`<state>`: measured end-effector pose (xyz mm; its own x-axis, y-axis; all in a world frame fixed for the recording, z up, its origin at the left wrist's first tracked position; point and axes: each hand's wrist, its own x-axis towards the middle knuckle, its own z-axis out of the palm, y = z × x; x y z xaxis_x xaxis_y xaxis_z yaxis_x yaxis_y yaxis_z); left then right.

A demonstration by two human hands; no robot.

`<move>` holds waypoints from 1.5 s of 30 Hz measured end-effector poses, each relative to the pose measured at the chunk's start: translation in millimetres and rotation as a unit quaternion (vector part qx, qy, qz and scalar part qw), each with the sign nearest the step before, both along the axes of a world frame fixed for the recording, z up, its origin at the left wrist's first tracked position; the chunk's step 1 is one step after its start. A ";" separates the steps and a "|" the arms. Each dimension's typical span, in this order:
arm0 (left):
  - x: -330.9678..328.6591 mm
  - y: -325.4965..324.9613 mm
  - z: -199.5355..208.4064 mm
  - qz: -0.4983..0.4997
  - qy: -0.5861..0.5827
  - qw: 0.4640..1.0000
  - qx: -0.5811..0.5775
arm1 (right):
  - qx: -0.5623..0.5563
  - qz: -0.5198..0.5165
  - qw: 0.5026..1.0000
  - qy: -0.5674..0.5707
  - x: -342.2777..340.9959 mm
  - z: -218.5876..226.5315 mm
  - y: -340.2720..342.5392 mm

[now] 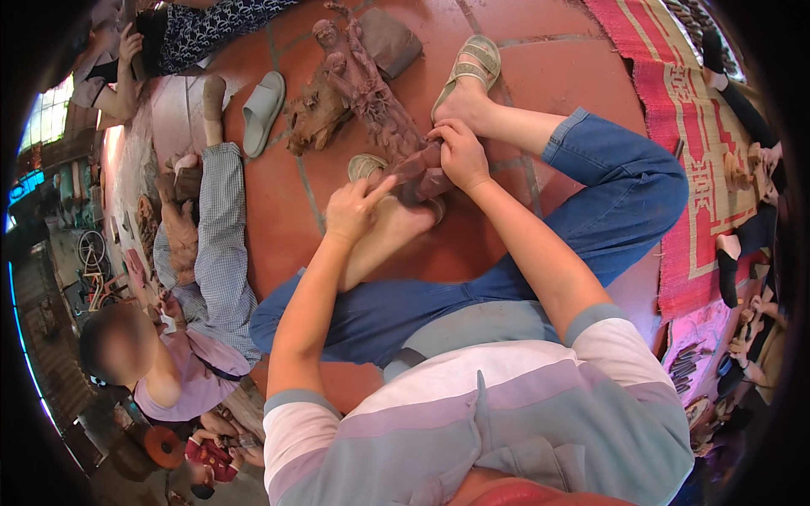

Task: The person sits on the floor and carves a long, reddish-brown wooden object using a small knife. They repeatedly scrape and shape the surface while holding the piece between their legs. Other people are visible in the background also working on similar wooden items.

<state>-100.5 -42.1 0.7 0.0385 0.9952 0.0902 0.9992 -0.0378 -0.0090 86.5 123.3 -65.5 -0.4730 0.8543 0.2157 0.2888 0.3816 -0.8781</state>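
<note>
A reddish-brown carved wooden statue [371,97] lies on the floor with its blocky base [419,174] toward me, between my feet. My right hand [462,157] is closed on the right side of that base, fingers bent over its upper edge. My left hand [350,209] is at the base's left side, its index finger stretched out toward the wood and apart from the other fingers. Whether that fingertip touches the wood, I cannot tell. Small figures are carved along the statue's length.
Rough wood [317,114] and a brown block [390,44] lie beside the statue. A grey slipper [264,114] is to the left. A red patterned mat [675,169] spreads at right. A person in checked trousers [221,228] sits at left; other people are around the edges.
</note>
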 end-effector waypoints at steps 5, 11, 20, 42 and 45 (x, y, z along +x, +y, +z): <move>-6.8 -27.7 20.1 0.179 -0.068 0.981 -0.039 | -0.019 -0.001 1.000 -0.025 3.9 4.2 -1.0; 48.4 24.9 6.6 -0.005 -0.081 0.996 0.045 | 0.002 0.014 1.000 -0.005 2.2 0.5 0.4; 8.1 -5.4 25.8 0.072 -0.032 0.997 0.004 | -0.001 0.002 1.000 -0.017 2.1 -2.4 -0.9; 43.2 19.2 -0.2 -0.001 -0.051 0.997 0.064 | 0.022 0.019 1.000 0.004 -2.5 -1.4 3.7; 5.8 -2.1 7.1 -0.012 -0.046 0.998 0.033 | 0.020 0.009 1.000 -0.008 0.4 0.1 -0.1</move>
